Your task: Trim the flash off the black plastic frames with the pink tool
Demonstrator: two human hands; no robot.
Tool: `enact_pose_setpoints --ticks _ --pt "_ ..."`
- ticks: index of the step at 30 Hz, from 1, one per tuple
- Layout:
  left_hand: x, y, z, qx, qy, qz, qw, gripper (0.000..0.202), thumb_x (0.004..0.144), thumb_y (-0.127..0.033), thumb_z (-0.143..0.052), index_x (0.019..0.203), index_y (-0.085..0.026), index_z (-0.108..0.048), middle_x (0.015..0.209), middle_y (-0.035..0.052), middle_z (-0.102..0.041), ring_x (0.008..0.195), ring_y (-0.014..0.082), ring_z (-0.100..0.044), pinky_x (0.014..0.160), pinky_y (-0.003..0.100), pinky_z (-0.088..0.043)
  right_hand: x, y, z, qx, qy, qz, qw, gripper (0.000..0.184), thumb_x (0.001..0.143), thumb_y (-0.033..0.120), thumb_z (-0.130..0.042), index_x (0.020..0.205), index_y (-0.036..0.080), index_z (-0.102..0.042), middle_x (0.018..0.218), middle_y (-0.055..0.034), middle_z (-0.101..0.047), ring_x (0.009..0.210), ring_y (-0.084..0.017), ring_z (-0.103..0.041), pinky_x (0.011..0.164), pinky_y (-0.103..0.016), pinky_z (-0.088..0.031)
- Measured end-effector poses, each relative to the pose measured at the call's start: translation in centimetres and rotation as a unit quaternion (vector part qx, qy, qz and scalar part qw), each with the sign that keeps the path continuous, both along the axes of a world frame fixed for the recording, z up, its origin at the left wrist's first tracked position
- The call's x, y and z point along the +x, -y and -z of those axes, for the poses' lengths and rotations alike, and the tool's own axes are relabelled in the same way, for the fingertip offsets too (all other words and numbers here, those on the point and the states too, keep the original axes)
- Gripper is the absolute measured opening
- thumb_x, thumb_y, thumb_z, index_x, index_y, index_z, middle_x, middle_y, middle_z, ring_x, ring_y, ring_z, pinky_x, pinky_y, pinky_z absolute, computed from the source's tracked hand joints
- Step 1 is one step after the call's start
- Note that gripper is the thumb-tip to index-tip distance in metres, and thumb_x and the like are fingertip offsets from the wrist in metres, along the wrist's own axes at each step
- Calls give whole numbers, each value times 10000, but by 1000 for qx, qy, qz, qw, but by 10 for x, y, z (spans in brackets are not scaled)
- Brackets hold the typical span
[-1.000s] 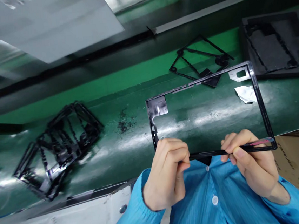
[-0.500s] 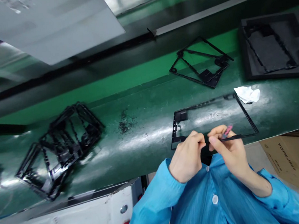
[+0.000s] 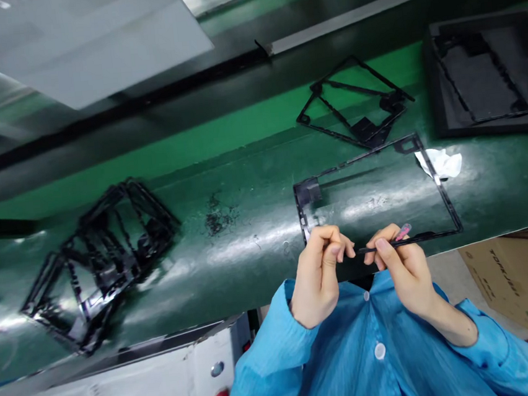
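Note:
I hold a thin black rectangular plastic frame (image 3: 441,196) by its near edge, above a dark green conveyor belt (image 3: 248,224). My left hand (image 3: 318,277) pinches that edge near its left corner. My right hand (image 3: 404,268) pinches the same edge further right and also grips a small pink-tipped tool (image 3: 403,231) that lies along the frame. The frame tilts away from me, and the belt shows through its opening. Both sleeves are bright blue.
A pile of several black frames (image 3: 101,257) lies on the belt at left. Another single frame (image 3: 353,105) lies beyond mine. A black foam tray (image 3: 490,76) sits at right, with a crumpled white scrap (image 3: 442,162) near it. A cardboard box (image 3: 515,279) stands at lower right.
The frame was large and close to the camera one second ago; it has dropped lower and away. My hands have come closer together on its near edge, and its far edge has since lifted a little.

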State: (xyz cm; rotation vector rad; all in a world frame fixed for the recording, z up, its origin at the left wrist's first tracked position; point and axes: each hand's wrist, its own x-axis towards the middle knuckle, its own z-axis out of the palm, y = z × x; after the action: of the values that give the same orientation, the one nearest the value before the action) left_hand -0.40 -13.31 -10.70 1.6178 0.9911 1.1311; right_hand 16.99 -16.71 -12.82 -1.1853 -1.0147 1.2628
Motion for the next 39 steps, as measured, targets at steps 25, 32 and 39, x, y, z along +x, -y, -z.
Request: enact_pose_setpoints --ticks 25,32,39 --pt "-24 -9 -43 164 -261 99 946 168 1110 -128 -617 1203 -207 -733 1082 23 -794 1172 229 -615 1147 421 -434 4 8 -39 102 19 -18 994 205 1195 247 -521 1070 238 -683 834 18 -644 791 -138 -635 722 -291 -507" --pt "-27 -25 -46 95 -240 250 933 213 1146 -182 -497 1067 -185 -695 916 12 -737 909 177 -676 1289 462 -361 8 10 -40 125 65 -43 989 249 1202 238 -495 1010 245 -654 876 20 -630 794 -130 -623 712 -292 -495" --pt "-28 -36 -50 55 -238 334 910 232 1126 -181 -459 976 -204 -634 861 24 -701 799 189 -600 829 358 -468 14 12 -43 107 94 -84 986 189 1190 253 -515 1051 258 -643 884 9 -640 810 -158 -638 716 -322 -502"
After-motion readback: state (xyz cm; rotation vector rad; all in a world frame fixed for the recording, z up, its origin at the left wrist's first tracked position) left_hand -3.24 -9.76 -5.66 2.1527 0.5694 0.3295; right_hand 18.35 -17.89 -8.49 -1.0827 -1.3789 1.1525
